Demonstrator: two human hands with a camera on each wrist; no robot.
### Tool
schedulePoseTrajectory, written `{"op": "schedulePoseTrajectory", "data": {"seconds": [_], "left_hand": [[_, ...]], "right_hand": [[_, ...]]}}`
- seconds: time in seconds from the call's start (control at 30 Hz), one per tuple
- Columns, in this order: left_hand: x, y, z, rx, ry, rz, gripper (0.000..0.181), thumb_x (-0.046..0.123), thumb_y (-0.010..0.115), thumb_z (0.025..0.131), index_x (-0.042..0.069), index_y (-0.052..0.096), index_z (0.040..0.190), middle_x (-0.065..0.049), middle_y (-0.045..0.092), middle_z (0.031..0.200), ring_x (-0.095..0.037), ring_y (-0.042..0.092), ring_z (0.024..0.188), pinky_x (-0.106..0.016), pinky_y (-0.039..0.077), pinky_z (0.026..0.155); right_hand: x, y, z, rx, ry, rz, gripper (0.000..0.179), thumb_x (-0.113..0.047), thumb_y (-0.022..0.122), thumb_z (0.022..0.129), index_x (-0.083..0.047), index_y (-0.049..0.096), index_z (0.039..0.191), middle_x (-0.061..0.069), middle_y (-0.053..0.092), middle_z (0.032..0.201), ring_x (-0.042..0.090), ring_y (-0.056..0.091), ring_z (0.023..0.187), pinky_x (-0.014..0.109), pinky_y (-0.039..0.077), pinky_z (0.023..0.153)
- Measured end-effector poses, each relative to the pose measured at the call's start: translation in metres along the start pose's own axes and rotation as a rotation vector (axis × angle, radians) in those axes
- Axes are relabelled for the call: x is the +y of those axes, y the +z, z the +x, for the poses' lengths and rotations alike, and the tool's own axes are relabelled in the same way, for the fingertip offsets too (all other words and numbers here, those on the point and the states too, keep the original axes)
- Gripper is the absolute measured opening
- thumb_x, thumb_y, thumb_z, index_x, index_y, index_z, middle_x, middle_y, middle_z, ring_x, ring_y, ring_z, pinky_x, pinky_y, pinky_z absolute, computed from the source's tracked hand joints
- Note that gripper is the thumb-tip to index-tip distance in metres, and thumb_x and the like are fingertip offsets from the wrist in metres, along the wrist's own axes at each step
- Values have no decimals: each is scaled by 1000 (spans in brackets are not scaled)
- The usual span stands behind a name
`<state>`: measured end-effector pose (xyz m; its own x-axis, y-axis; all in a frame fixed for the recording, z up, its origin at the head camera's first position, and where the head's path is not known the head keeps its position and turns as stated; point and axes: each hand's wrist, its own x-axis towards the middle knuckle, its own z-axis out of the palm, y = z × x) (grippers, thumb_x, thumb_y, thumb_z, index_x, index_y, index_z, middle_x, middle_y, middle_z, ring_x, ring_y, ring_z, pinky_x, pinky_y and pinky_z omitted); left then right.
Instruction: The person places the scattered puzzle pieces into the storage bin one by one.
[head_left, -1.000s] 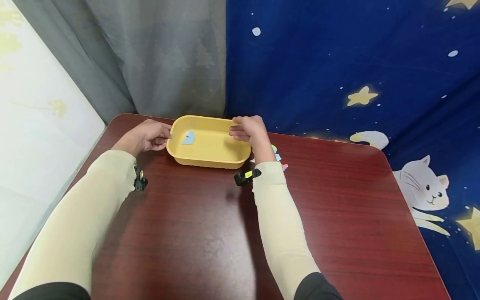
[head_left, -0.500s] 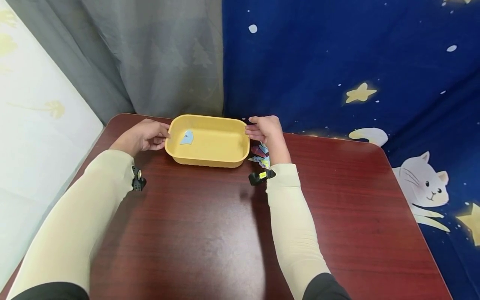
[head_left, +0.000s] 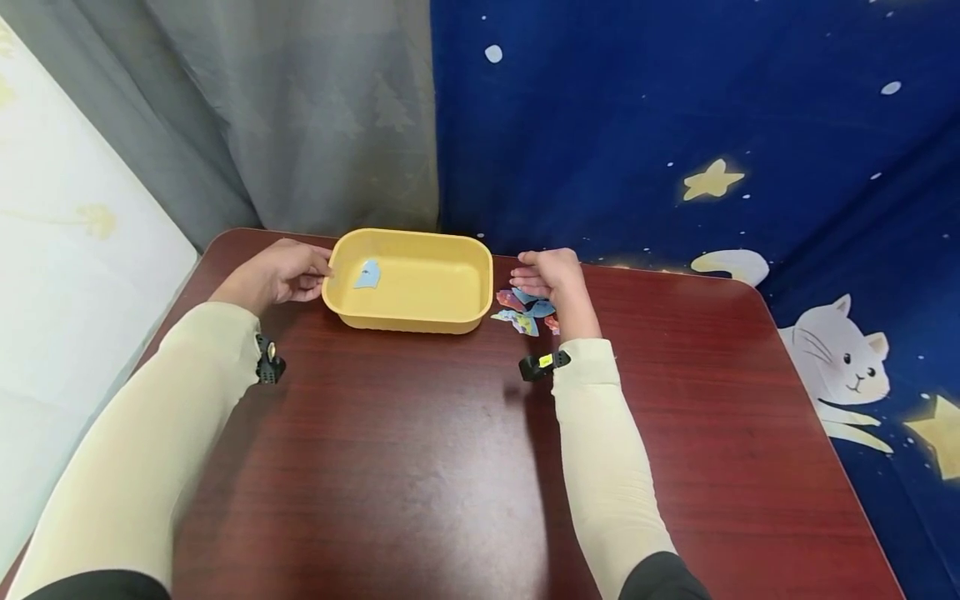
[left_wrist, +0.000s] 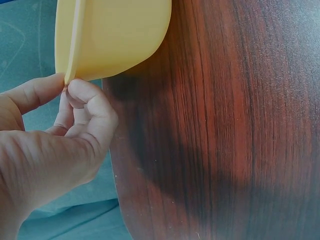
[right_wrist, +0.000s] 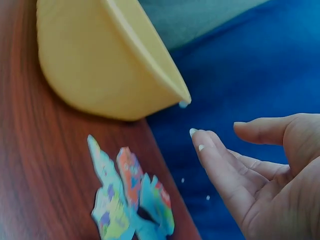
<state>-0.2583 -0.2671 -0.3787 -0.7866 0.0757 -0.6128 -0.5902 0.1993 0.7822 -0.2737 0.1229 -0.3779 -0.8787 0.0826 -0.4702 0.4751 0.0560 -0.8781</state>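
Note:
A yellow plastic basin (head_left: 408, 321) stands near the table's back edge. Inside it, toward the left end, lies one light blue puzzle-like piece (head_left: 367, 274). My left hand (head_left: 288, 271) pinches the basin's left rim between thumb and fingers, plain in the left wrist view (left_wrist: 70, 115). To the right of the basin, several colourful flat cut-out pieces (head_left: 517, 321) lie in a loose pile on the table. My right hand (head_left: 551, 273) is over the pile's far side, fingers extended and thumb apart, with nothing between them. In the right wrist view a gap separates its fingertips from the basin.
The dark red wooden table (head_left: 405, 467) has its back edge close behind the basin. A grey curtain (head_left: 315, 125) and a blue star-patterned curtain (head_left: 600, 125) hang behind it. A white sheet (head_left: 75, 217) is at the left. Each wrist wears a small black camera (head_left: 543, 364).
My right hand has come away from the basin's right end and moved right, uncovering the pile of pieces. The left hand keeps its hold on the rim.

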Motion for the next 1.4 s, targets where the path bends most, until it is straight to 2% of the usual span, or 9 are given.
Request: {"op": "schedulePoseTrajectory", "data": {"seconds": [0.1,0.23,0.33,0.5,0.7,0.87,1.07,1.2,1.4], "left_hand": [[0,0,-1,-1,-2,-3,51,4,51,96,7,36,145,5,60,68,-7,58,58,-22,53,63],[-1,-1,-2,-1,-3,-7,52,4,51,96,7,35,145,5,60,68,-7,58,58,-22,54,63],[-1,-1,-3,-4,-3,-10,54,4,51,96,6,34,147,5,60,68,-7,58,58,-22,54,63],[-1,0,-2,-5,0,-16,55,3,51,95,7,33,147,5,60,67,-7,58,57,-21,53,63],[-1,1,0,0,3,-7,54,4,51,95,6,34,146,6,61,67,-7,58,56,-21,53,62],[-1,1,-1,1,0,-1,55,4,51,96,6,33,148,5,60,67,-7,57,56,-22,53,62],[-1,1,-1,3,2,6,55,4,50,96,7,32,148,6,60,67,-6,57,57,-22,53,64],[-1,1,0,4,7,-4,54,4,50,96,7,33,147,6,60,66,-6,57,57,-21,53,63],[-2,1,1,6,9,-17,52,3,51,95,7,36,144,6,61,67,-6,57,57,-21,53,62]], "right_hand": [[6,-6,5,3,16,-4,34,-13,64,93,3,61,122,12,73,81,17,72,67,34,58,75],[13,-14,10,19,28,-13,32,-11,63,93,4,62,121,21,71,105,18,72,70,35,57,79],[17,-19,13,28,36,-28,29,-10,62,93,2,63,119,24,65,120,22,73,81,36,56,83],[21,-28,18,56,56,-54,31,-10,62,93,2,62,122,22,62,125,29,68,102,38,54,90],[23,-33,22,101,75,-108,31,-9,65,90,0,66,119,16,65,121,27,65,106,38,53,93],[24,-33,25,115,57,-160,30,-6,66,88,0,68,117,11,65,111,26,63,103,38,53,94],[27,-30,31,131,33,-197,28,-3,69,85,3,66,112,10,63,102,27,62,99,38,53,93],[31,-26,33,158,3,-225,24,1,70,81,4,63,104,9,57,94,24,59,89,38,54,91],[33,-20,35,234,-5,-327,29,3,71,76,5,62,103,7,54,90,22,58,82,34,57,82]]}}
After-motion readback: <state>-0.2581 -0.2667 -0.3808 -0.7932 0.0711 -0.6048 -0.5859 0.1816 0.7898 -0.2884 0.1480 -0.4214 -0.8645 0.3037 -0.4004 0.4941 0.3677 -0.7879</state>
